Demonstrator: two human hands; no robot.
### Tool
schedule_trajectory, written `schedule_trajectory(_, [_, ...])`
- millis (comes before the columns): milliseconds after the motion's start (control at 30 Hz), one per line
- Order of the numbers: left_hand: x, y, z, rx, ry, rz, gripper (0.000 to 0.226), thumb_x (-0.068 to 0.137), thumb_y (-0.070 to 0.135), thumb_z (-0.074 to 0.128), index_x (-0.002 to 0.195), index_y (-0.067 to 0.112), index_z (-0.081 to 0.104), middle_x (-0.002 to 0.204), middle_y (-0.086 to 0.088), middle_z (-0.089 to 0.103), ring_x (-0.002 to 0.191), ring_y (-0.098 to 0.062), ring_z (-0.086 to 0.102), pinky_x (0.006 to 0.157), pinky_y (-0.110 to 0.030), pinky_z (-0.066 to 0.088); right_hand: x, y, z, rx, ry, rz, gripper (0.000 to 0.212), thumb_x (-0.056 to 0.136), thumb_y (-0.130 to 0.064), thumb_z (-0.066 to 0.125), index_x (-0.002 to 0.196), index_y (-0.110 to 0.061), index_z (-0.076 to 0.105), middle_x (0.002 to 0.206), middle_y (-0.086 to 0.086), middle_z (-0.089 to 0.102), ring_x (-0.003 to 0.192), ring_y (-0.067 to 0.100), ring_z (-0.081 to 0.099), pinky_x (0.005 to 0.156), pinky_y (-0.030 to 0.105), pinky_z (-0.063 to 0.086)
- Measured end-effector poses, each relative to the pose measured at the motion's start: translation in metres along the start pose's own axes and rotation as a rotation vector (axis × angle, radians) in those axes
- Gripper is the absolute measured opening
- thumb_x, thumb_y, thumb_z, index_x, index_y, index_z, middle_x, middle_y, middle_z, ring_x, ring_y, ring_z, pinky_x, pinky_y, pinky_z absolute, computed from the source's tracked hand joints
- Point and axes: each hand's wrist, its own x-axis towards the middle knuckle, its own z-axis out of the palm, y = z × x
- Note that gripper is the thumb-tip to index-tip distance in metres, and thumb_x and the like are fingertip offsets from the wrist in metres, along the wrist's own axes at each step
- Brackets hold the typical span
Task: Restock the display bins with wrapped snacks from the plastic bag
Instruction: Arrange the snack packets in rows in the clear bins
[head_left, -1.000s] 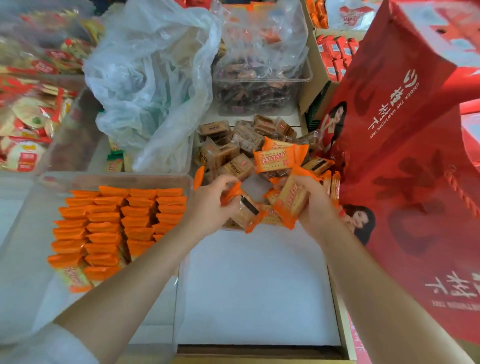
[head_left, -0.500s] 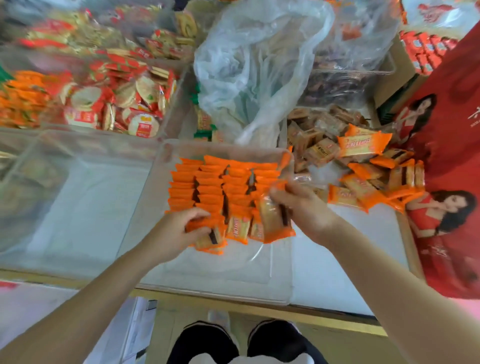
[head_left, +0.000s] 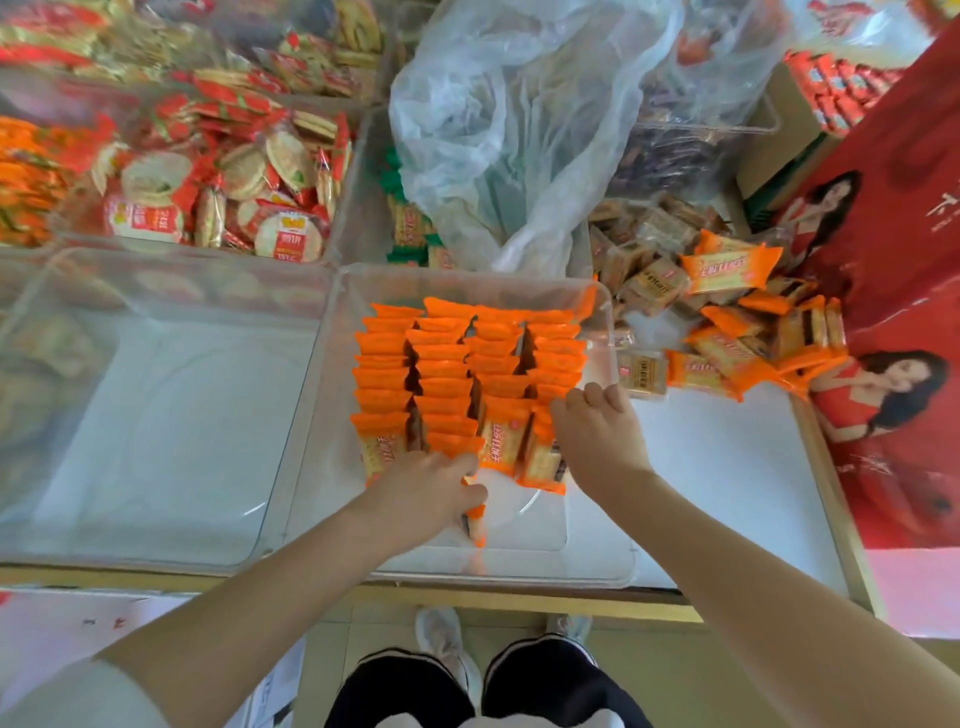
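Orange-wrapped snack packets are being lined up in rows inside the clear plastic display bin at the frame's centre. The left hand is curled round a packet at the near row's end; the right hand rests on the right-hand row, whether its fingers grip cannot be told. Next, more packets would be fetched from the loose pile at right, below the crumpled clear plastic bag. The neighbouring clear bin at left looks unfilled
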Motion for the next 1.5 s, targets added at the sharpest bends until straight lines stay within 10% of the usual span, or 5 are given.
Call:
schedule_trajectory(233, [0.01, 0.0, 0.002, -0.024, -0.11, -0.096, 0.035, 0.097, 0.03, 0.044, 0.13, 0.019, 0.043, 0.123, -0.001, 0.053, 0.107, -0.022, 0.055, 0.073, -0.032, 0.048, 0.002, 0.006, -0.003, 0.124, -0.022, -0.198, 0.03, 0.071, -0.016, 0.075, 0.096, -0.014, 0.058, 0.088, 0.002, 0.064, 0.085, 0.024, 0.061, 0.076, 0.031, 0.044])
schedule_trajectory(667, [-0.001, 0.002, -0.005, -0.249, 0.078, -0.071, 0.041, 0.091, 0.033, 0.037, 0.129, 0.031, 0.052, 0.098, 0.001, 0.065, 0.079, -0.021, 0.061, 0.057, -0.03, 0.05, -0.008, 0.0, 0.002, 0.084, -0.231, -0.409, 0.031, 0.097, -0.014, 0.046, 0.126, -0.013, 0.035, 0.087, 0.002, 0.049, 0.054, 0.015, 0.047, 0.056, 0.027, 0.042])
schedule_trajectory(867, [-0.008, -0.003, -0.008, -0.315, -0.298, -0.162, 0.071, 0.087, 0.029, 0.062, 0.145, 0.031, 0.022, 0.123, -0.001, 0.056, 0.103, -0.022, 0.056, 0.078, -0.029, 0.045, -0.019, -0.026, 0.022, 0.148, -0.406, -0.385, 0.049, 0.097, -0.011, 0.046, 0.139, -0.014, 0.023, 0.145, 0.018, 0.026, 0.088, 0.025, 0.064, 0.075, 0.034, 0.051])
schedule_trajectory(1167, [-0.027, -0.02, 0.002, 0.011, 0.243, -0.024, 0.035, 0.051, 0.038, 0.088, 0.071, 0.018, 0.068, 0.074, 0.001, 0.057, 0.064, -0.016, 0.057, 0.051, -0.023, 0.036, -0.013, -0.05, 0.027, 0.424, -0.456, -0.08, 0.058, 0.096, -0.033, 0.048, 0.146, -0.022, 0.021, 0.155, 0.015, 0.006, 0.117, 0.036, 0.054, 0.097, 0.039, 0.046])
schedule_trajectory(1500, [-0.035, -0.027, 0.008, -0.315, 0.258, -0.089, 0.04, 0.081, 0.052, 0.047, 0.097, 0.024, 0.071, 0.079, 0.008, 0.067, 0.065, -0.011, 0.063, 0.049, -0.021, 0.041, -0.026, -0.057, 0.023, 0.274, -0.276, -0.102, 0.064, 0.096, -0.025, 0.053, 0.146, -0.022, 0.013, 0.152, 0.014, 0.019, 0.112, 0.037, 0.057, 0.086, 0.041, 0.054])
